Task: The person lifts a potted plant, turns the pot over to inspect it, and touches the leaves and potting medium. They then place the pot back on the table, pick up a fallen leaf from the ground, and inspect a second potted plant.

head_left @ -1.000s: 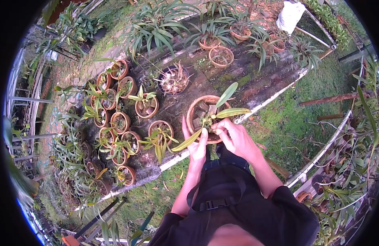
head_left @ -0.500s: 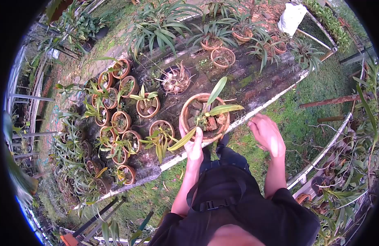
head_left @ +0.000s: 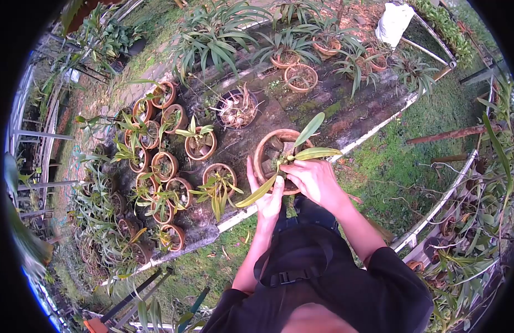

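Observation:
A round clay pot [head_left: 261, 154] stands at the near edge of the weathered table, holding chunks of potting material and an orchid plant [head_left: 309, 130] with a few long green leaves. My left hand [head_left: 269, 201] grips the pot's near left side, its fingers along the outer wall and its thumb over the rim. Over the pot's near right part, my right hand [head_left: 317, 182] has its bent fingertips closed on the base of the plant. That hand hides part of the pot's contents and rim.
Several small potted plants [head_left: 200, 143] crowd the left side of the table. A dark bowl [head_left: 237, 109] of dry roots lies behind my pot. Farther back are another clay pot [head_left: 301, 77], spiky leafy plants [head_left: 215, 33] and a white sack [head_left: 394, 25]. Grass [head_left: 373, 172] borders the table.
My right hand has come left from beside the table onto the plant's base, and its fingers have closed there. The pot and plant have shifted slightly right.

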Demonstrator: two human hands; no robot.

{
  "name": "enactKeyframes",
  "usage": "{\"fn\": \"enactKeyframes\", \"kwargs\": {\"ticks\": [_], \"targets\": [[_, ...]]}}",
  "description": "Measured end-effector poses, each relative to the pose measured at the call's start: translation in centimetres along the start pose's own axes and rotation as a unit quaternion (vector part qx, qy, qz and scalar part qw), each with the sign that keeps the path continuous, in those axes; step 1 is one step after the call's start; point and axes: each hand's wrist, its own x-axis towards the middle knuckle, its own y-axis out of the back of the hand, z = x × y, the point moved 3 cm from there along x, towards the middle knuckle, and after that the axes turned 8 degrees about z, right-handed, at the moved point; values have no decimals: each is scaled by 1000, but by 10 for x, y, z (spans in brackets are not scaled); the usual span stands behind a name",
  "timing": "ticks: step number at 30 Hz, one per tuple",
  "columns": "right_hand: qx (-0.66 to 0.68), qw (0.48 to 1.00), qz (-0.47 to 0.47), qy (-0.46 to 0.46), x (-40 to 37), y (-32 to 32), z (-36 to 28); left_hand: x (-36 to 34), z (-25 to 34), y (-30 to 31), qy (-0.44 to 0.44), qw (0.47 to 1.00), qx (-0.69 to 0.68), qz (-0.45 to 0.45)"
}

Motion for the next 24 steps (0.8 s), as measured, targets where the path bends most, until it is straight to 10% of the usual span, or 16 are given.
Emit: {"fn": "enactKeyframes", "kwargs": {"ticks": [24], "targets": [[139, 985, 67, -74, -4, 16, 2, 1, -8, 10, 37, 999, 8, -3]]}}
